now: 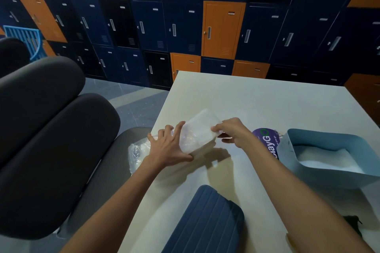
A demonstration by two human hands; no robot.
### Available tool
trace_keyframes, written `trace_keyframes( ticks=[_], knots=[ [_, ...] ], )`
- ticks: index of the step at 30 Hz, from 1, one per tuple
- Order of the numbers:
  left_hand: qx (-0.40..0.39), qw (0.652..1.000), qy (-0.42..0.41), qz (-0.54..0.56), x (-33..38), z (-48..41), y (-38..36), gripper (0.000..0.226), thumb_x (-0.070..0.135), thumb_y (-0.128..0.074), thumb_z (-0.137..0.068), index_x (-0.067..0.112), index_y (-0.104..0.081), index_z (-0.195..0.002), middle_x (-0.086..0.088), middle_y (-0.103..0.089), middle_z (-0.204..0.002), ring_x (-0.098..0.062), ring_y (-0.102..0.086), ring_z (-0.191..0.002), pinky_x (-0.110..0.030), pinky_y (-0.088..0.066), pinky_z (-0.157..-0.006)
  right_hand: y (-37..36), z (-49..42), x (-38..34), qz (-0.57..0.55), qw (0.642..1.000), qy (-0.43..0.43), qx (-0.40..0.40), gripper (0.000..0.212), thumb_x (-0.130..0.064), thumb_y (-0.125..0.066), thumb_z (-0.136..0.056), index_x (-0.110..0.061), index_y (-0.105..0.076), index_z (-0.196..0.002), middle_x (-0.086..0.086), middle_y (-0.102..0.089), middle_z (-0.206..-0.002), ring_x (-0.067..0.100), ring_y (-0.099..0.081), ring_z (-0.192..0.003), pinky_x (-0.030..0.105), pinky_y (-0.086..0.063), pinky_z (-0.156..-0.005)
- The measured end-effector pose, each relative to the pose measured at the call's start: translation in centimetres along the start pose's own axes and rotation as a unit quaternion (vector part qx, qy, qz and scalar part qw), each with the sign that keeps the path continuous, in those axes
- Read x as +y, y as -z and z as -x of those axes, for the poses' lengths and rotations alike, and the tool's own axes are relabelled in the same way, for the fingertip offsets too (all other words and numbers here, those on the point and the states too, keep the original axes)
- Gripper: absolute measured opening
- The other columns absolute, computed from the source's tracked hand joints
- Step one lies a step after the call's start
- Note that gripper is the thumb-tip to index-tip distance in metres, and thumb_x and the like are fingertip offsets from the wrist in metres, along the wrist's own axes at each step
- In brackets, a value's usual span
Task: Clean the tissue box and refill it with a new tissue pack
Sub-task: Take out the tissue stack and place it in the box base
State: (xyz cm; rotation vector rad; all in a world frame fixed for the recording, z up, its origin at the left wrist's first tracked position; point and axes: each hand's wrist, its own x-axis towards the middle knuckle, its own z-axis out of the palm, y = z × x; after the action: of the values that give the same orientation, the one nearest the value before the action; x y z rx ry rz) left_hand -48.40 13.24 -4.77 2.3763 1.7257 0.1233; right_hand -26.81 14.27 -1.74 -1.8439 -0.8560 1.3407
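Note:
A new tissue pack (197, 133) in clear plastic wrap is held just above the white table (257, 104), near its left edge. My left hand (168, 146) grips the pack's near left end with fingers spread over the wrap. My right hand (232, 131) pinches the pack's right end. The light blue tissue box base (329, 172) stands open at the right with white tissue inside. Its dark blue ribbed lid (205, 222) lies flat at the table's near edge.
A purple "ClayGo" pack (267, 144) lies between my right hand and the box base. Crumpled clear plastic (137, 154) sits at the table's left edge. Black padded chairs (51, 129) stand to the left. Lockers line the back wall. A small dark object (352, 222) lies at the lower right.

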Motion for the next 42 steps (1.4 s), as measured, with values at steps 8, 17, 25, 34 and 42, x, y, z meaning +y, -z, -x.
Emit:
trace_keyframes(
  ticks=[8,17,25,34,42],
  knots=[
    [-0.006,1.0,0.01,0.013,0.2,0.0,-0.2,0.109,0.069,-0.064,-0.06,0.039,-0.005,-0.146,-0.005,-0.032,-0.139,-0.031,-0.036,-0.128,-0.065,-0.021,-0.103,0.2,-0.2,0.8,-0.145,0.989,-0.027,-0.011,0.014,-0.01,-0.074,-0.08,-0.009,-0.06,-0.083,0.007,-0.062,-0.079,0.021,-0.06,-0.066,0.033,-0.05,-0.062],
    [-0.025,1.0,0.008,-0.004,0.1,0.0,-0.1,0.114,0.075,-0.064,-0.062,0.038,0.001,-0.148,-0.008,-0.026,-0.146,-0.032,-0.03,-0.134,-0.068,-0.018,-0.105,2.3,-0.8,-0.3,-0.255,0.964,0.07,0.017,0.016,-0.003,-0.066,-0.082,-0.014,-0.06,-0.093,0.005,-0.064,-0.091,0.023,-0.063,-0.079,0.035,-0.053,-0.065],
    [0.074,0.968,-0.064,0.232,5.2,-2.0,5.0,0.11,0.072,-0.067,-0.066,0.037,-0.005,-0.15,-0.005,-0.015,-0.159,-0.025,-0.015,-0.146,-0.065,-0.014,-0.11,6.3,2.5,-3.2,-0.17,0.949,0.261,-0.044,0.036,-0.003,-0.073,-0.075,-0.016,-0.064,-0.108,0.002,-0.071,-0.101,0.024,-0.068,-0.093,0.03,-0.056,-0.064],
    [0.004,0.788,-0.103,0.607,11.6,-1.6,4.7,0.023,0.009,-0.07,-0.085,0.01,-0.069,-0.108,-0.011,-0.073,-0.104,-0.019,-0.068,-0.09,-0.042,-0.054,-0.084,9.5,6.4,-1.8,-0.154,0.936,0.308,-0.072,0.032,0.003,-0.07,-0.078,-0.014,-0.067,-0.104,0.002,-0.073,-0.095,0.02,-0.069,-0.091,0.029,-0.055,-0.068],
    [-0.043,0.795,-0.08,0.6,12.3,-0.4,0.7,0.024,0.011,-0.066,-0.089,0.003,-0.067,-0.113,-0.016,-0.071,-0.106,-0.032,-0.068,-0.097,-0.05,-0.055,-0.085,10.1,7.4,1.1,-0.02,0.958,0.283,-0.026,0.034,-0.002,-0.074,-0.078,-0.025,-0.065,-0.101,-0.007,-0.072,-0.092,0.014,-0.066,-0.09,0.018,-0.051,-0.068]
  ],
)
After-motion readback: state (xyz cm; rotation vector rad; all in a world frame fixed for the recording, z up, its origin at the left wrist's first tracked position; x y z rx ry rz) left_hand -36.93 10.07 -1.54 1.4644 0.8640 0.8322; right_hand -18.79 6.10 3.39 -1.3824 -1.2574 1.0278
